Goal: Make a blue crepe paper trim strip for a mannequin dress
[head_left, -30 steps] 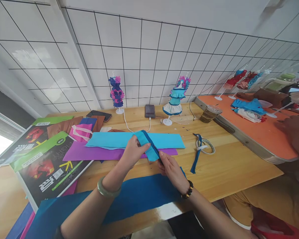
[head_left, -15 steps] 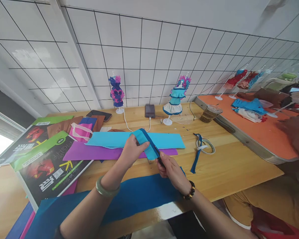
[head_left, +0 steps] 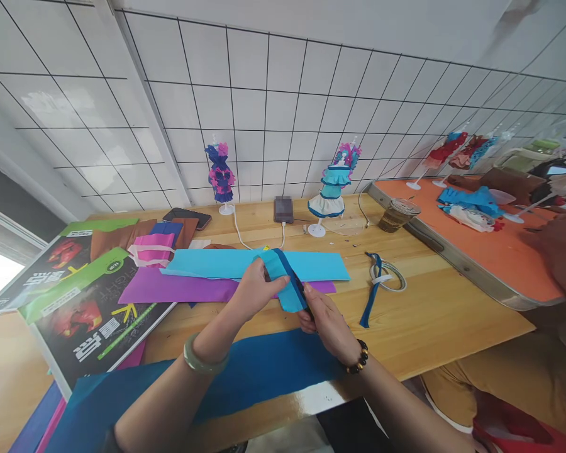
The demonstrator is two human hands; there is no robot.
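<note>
My left hand (head_left: 257, 290) pinches a small light blue piece of cloth (head_left: 288, 296) with a dark blue band along its edge, thumb on top. My right hand (head_left: 324, 318) is closed round black scissors (head_left: 300, 290), whose blades lie along the banded edge; the handles are mostly hidden by my fingers. Behind the hands, a long light blue cloth strip (head_left: 207, 263) lies over a purple strip (head_left: 170, 287). Below my forearms a wide dark blue cloth (head_left: 268, 365) is spread on the wooden table (head_left: 434, 314).
Two small dress forms stand at the back, one in purple-pink (head_left: 221, 176), one in blue-white (head_left: 332, 189). Boxes (head_left: 89, 314) lie left, a phone (head_left: 187, 218) behind them. A tape roll (head_left: 391, 277), a drink cup (head_left: 399, 215) and an orange table (head_left: 490, 251) are right.
My left hand and the small light blue piece have shifted slightly right and down. My right hand, with the scissors, has barely moved.
</note>
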